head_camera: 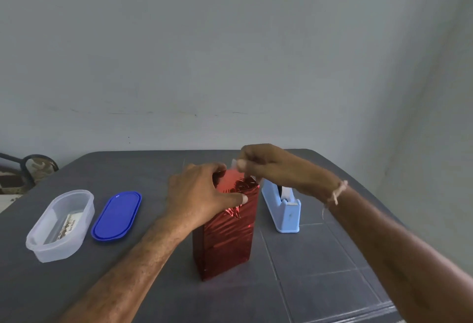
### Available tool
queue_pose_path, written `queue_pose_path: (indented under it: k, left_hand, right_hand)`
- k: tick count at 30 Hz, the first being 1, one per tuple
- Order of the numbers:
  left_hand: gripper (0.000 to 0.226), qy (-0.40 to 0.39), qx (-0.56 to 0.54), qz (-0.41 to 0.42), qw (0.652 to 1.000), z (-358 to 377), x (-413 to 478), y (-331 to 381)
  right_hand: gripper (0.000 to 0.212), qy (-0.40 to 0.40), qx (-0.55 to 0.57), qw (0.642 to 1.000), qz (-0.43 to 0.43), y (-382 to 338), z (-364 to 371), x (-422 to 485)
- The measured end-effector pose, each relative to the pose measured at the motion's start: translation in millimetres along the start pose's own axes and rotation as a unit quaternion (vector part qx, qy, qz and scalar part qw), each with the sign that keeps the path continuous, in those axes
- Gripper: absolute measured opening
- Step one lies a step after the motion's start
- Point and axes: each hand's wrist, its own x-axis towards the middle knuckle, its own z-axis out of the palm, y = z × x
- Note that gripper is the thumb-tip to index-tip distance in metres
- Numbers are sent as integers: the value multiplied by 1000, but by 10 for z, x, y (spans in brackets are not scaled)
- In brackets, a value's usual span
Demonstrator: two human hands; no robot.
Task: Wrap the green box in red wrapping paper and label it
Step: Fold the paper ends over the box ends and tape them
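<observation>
Red foil wrapping paper (pixel 226 235) fully covers the tall rectangular box, which stands upright at the centre of the dark grey table (pixel 320 271). The left hand (pixel 199 194) grips the box at its top end, thumb pressed on the near face. The right hand (pixel 266 164) pinches a small strip of clear tape (pixel 234 162) just above the folded top. A light blue tape dispenser (pixel 281 207) stands just right of the box. Left of it lie a blue oval lid (pixel 116 216) and a clear oval plastic container (pixel 60 225).

Red box (pixel 225 240), blue lid (pixel 116 216), pale-blue dispenser (pixel 284 210), perhaps whitish tub (pixel 41 246).
</observation>
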Motion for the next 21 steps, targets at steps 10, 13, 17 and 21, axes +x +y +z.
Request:
queue_pose_path:
  k: [10,13,17,21]
  left_hand:
    - [135,-11,-15,-35,999,62,56,-23]
    - [139,-9,-14,-39,999,78,68,-39]
    - [138,-2,-21,-31,999,78,59,-22]
    - [135,-3,-25,-29,999,71,63,-20]
  right_hand:
    - [26,-211,-177,960,40,-199,-85,482]
    - [23,-221,-191,956,40,-254,-69,514]
    - [23,-220,-249,942,50,-280,-15,540]
    - [24,-216,-314,924,13,-474,-5,549]
